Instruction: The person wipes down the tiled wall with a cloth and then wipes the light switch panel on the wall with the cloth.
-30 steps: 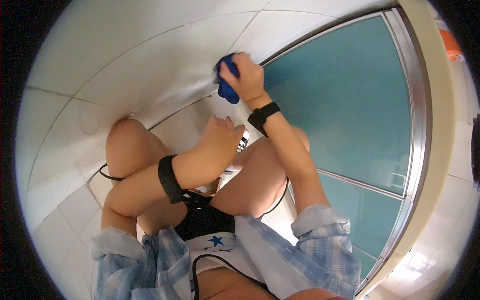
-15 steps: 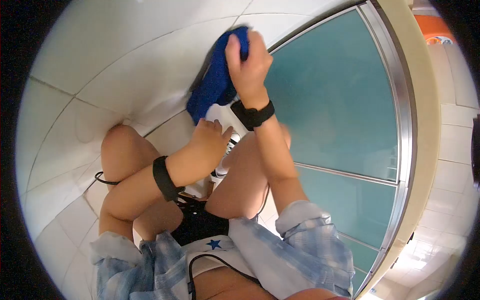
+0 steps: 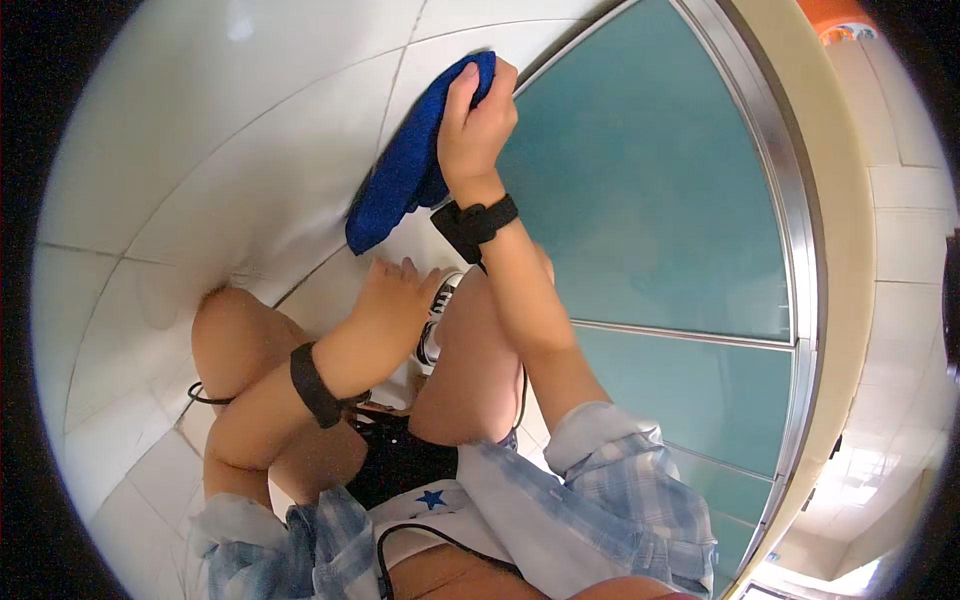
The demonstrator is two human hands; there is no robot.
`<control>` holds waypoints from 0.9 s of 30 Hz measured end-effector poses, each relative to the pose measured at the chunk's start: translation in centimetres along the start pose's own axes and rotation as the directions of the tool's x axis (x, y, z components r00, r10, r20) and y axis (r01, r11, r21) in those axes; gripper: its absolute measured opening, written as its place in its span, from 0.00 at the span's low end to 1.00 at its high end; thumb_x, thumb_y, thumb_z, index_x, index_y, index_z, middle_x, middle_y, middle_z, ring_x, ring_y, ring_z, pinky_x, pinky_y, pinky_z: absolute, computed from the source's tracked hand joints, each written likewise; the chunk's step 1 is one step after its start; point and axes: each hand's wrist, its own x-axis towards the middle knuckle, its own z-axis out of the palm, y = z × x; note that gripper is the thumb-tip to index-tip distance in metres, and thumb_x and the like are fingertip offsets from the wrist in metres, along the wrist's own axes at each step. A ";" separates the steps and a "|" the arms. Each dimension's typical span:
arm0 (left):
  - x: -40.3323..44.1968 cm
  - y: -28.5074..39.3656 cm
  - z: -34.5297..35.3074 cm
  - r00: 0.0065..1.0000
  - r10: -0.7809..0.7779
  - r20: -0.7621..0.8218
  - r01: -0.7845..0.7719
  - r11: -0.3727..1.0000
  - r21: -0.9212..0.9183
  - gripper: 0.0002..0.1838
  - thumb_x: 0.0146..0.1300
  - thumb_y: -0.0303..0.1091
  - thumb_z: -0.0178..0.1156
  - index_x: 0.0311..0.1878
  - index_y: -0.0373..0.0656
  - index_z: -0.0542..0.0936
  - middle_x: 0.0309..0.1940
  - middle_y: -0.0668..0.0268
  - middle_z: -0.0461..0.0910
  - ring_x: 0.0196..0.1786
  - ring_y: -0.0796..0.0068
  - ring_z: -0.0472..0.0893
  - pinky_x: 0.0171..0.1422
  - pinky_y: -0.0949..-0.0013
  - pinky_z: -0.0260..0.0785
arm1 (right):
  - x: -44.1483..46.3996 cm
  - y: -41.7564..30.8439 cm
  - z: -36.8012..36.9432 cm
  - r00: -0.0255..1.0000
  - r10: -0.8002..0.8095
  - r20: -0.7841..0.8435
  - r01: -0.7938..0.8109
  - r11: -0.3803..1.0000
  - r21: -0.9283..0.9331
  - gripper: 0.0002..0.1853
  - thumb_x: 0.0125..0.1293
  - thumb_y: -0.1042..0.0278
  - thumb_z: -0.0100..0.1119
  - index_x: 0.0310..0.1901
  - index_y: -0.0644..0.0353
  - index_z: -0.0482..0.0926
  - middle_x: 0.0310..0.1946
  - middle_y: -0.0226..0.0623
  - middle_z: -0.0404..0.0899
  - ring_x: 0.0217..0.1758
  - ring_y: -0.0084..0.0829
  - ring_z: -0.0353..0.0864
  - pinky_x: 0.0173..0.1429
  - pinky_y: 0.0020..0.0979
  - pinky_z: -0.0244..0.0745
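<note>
The right hand's (image 3: 478, 125) grip covers part of the deep blue fabric cloth (image 3: 405, 150), and some of the cloth's folds are hidden beneath its upper layer. The left hand's (image 3: 392, 300) palm faces away from view. The black-and-white shoe (image 3: 441, 300) is partly covered by that hand and the bent leg. Under the left wrist, a small brownish object (image 3: 385, 408) is too hidden to identify. The teal door panel (image 3: 650, 170) is cut off at the top edge, the blue-and-white plaid shirt (image 3: 640, 490) at the bottom. The bright orange object (image 3: 832, 14) is cut off at upper right, its multicoloured contents too small to tell. A dark shape (image 3: 953, 300) at the right border is cropped and unclear.
</note>
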 end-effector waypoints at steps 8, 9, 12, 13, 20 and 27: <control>0.4 0.3 -0.1 0.985 -0.001 0.173 -0.008 0.999 0.050 0.31 0.60 0.44 0.54 0.65 0.43 0.60 0.58 0.46 0.67 0.58 0.49 0.70 0.65 0.50 0.57 | -1.0 2.8 -1.4 0.975 0.151 0.163 -0.098 0.951 -0.293 0.10 0.65 0.67 0.47 0.42 0.65 0.66 0.21 0.53 0.75 0.24 0.53 0.75 0.27 0.44 0.69; 0.5 0.2 0.1 0.984 -0.009 0.178 0.000 0.999 0.053 0.32 0.60 0.44 0.54 0.66 0.44 0.60 0.59 0.46 0.66 0.58 0.49 0.70 0.65 0.50 0.56 | -0.9 2.7 -1.5 0.966 0.160 0.204 -0.091 0.946 -0.311 0.10 0.65 0.67 0.48 0.42 0.65 0.66 0.22 0.54 0.75 0.25 0.54 0.75 0.27 0.45 0.69; 0.5 0.3 0.5 0.987 0.004 0.163 -0.023 0.993 0.117 0.32 0.60 0.44 0.54 0.66 0.45 0.59 0.58 0.48 0.67 0.57 0.50 0.71 0.64 0.51 0.57 | -0.8 2.3 -1.8 0.965 0.176 0.196 -0.120 0.955 -0.270 0.10 0.64 0.67 0.49 0.40 0.65 0.67 0.20 0.53 0.74 0.23 0.54 0.75 0.25 0.45 0.69; 0.5 0.4 0.5 0.987 0.013 0.161 -0.032 0.992 0.118 0.32 0.60 0.44 0.54 0.66 0.45 0.59 0.58 0.48 0.67 0.57 0.50 0.71 0.64 0.51 0.57 | -0.7 2.1 -1.9 0.962 0.189 0.199 -0.135 0.957 -0.258 0.10 0.64 0.67 0.50 0.40 0.66 0.68 0.19 0.52 0.74 0.23 0.53 0.75 0.25 0.44 0.68; 0.2 0.1 -0.5 0.996 0.052 0.077 -0.058 0.995 0.083 0.28 0.59 0.43 0.55 0.62 0.44 0.64 0.52 0.51 0.73 0.51 0.52 0.74 0.59 0.54 0.63 | 0.2 -2.4 -1.0 0.994 -0.018 0.106 0.017 1.000 0.015 0.08 0.57 0.70 0.56 0.36 0.62 0.69 0.28 0.48 0.71 0.24 0.50 0.74 0.25 0.42 0.70; 0.6 0.0 -0.5 0.995 0.040 0.094 -0.045 0.998 0.050 0.30 0.56 0.42 0.58 0.62 0.45 0.66 0.51 0.52 0.73 0.48 0.57 0.75 0.59 0.55 0.61 | 0.9 -2.6 -0.9 0.996 0.018 0.090 -0.021 0.999 0.041 0.09 0.57 0.70 0.56 0.37 0.63 0.69 0.28 0.47 0.72 0.24 0.50 0.74 0.25 0.41 0.70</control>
